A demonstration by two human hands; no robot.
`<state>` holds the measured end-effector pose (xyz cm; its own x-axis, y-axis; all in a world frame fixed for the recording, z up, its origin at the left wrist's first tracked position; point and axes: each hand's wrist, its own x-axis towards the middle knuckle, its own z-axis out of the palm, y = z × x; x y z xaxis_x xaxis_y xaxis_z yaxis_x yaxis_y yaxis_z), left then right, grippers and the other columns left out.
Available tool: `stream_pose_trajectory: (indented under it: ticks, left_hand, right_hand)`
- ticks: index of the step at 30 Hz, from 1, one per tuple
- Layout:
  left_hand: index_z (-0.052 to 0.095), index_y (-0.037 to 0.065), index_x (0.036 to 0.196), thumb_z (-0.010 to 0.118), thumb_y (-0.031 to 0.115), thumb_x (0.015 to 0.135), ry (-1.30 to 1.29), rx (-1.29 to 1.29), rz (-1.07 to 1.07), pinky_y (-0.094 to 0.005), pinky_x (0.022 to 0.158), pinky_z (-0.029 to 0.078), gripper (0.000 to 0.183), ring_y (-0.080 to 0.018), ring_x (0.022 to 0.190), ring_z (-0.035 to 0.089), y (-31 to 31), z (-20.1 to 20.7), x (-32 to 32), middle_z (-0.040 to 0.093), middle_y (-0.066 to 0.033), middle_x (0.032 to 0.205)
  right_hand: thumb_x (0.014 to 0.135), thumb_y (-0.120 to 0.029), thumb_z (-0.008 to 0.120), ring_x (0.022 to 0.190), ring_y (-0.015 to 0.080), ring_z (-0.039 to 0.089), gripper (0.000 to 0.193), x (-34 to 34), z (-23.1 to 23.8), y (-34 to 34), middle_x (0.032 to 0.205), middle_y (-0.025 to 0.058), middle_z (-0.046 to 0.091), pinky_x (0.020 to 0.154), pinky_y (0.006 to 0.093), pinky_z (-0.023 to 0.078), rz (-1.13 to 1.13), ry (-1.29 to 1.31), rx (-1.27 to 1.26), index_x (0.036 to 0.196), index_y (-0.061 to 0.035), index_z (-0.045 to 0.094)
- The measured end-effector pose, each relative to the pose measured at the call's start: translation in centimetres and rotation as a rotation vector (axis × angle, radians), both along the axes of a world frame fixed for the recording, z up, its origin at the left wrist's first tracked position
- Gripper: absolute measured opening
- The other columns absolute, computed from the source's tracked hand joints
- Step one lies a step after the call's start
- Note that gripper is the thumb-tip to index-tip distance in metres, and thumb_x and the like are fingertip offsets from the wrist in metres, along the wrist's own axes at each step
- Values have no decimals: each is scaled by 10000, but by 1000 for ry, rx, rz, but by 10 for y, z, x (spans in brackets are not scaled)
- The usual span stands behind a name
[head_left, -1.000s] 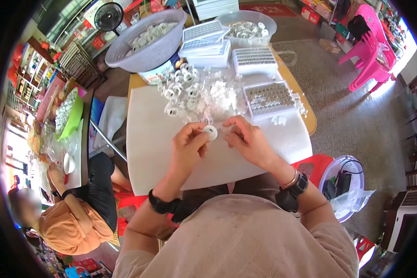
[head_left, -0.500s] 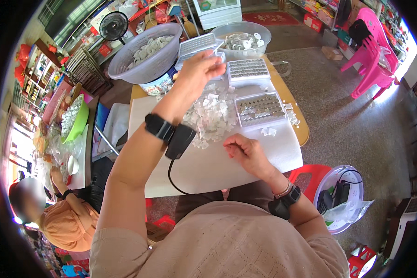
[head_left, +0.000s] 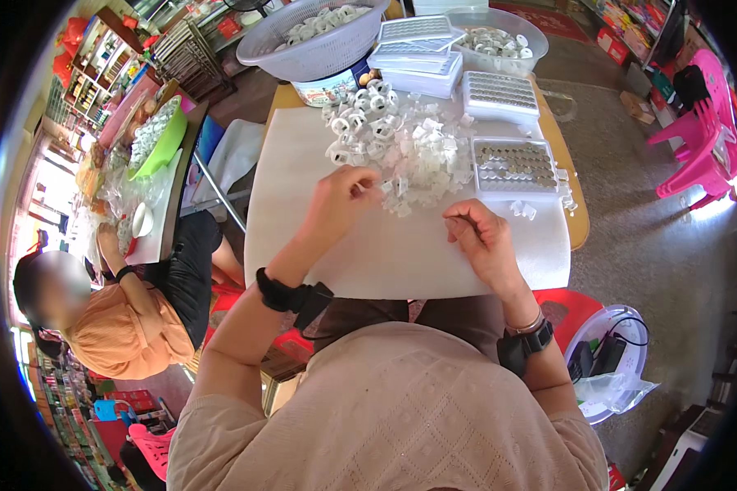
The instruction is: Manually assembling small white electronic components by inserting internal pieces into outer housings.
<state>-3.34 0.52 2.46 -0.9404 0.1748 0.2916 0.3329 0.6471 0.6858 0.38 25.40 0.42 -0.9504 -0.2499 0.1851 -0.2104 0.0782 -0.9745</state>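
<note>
My left hand (head_left: 342, 200) hovers just left of a heap of small clear plastic pieces (head_left: 434, 151), thumb and fingers bent into a pinch. Whatever lies between those fingertips is hidden. My right hand (head_left: 481, 237) is near the front of the heap, its fingers curled in toward the thumb; I cannot make out anything in it. White ring-shaped parts with dark openings (head_left: 356, 123) lie against the heap's left side. To the right sits a shallow tray (head_left: 512, 188) with rows of small metallic pieces, a few clear pieces beside it.
Behind stand a second filled tray (head_left: 501, 92), stacked pale trays (head_left: 418, 61), a basin of white parts (head_left: 499, 61) and a large lavender basket (head_left: 303, 56) on a tub. A co-worker (head_left: 131, 327) sits at the left table. A pink chair (head_left: 700, 127) stands right.
My left hand has come down and back from above the stacked trays to the heap's near left. My right hand stays near the heap's front. The view has shifted.
</note>
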Motion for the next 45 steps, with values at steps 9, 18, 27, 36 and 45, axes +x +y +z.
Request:
stream_pose_trajectory:
  ticks: [9, 18, 27, 36, 45]
  left_hand:
    - [679, 41, 942, 649, -41, 772, 281, 21, -143, -282, 666, 499, 191, -190, 766, 611, 20, 5, 28, 606, -79, 947]
    - [636, 19, 1043, 586, -27, 846, 140, 266, -247, -282, 713, 524, 208, -184, 841, 628, 37, 1, 41, 607, -93, 1001]
    - [511, -18, 1256, 510, 143, 952, -535, 869, -417, -305, 757, 514, 345, -184, 929, 606, 58, -5, 28, 618, -87, 1047]
    - [555, -43, 1174, 531, 137, 938, -678, 1199, -401, -283, 718, 494, 298, -157, 817, 601, 56, -23, 12, 634, -85, 984]
    - [559, -29, 1163, 544, 144, 936, -741, 1175, -431, -274, 703, 486, 285, -140, 820, 597, 58, -21, 12, 629, -68, 940]
  right_hand:
    - [887, -44, 551, 662, 92, 589, 107, 0, 5, -2, 749, 49, 621, 606, 249, 477, -50, -56, 85, 977, 0, 589]
    - [874, -66, 599, 618, 58, 516, 127, -3, 24, -16, 745, 16, 603, 551, 220, 434, 3, -103, -70, 985, -5, 597]
    - [863, -51, 609, 603, 56, 525, 108, 2, 15, -13, 745, 14, 607, 524, 212, 424, -171, -159, -225, 960, -10, 583]
    - [846, -44, 595, 608, 177, 570, 85, -2, 21, 3, 763, 108, 601, 552, 303, 447, -255, 46, -40, 927, -20, 590]
    - [751, -52, 658, 778, 279, 569, 64, -53, 20, 67, 790, 85, 580, 697, 393, 469, -618, 635, 741, 812, -54, 676]
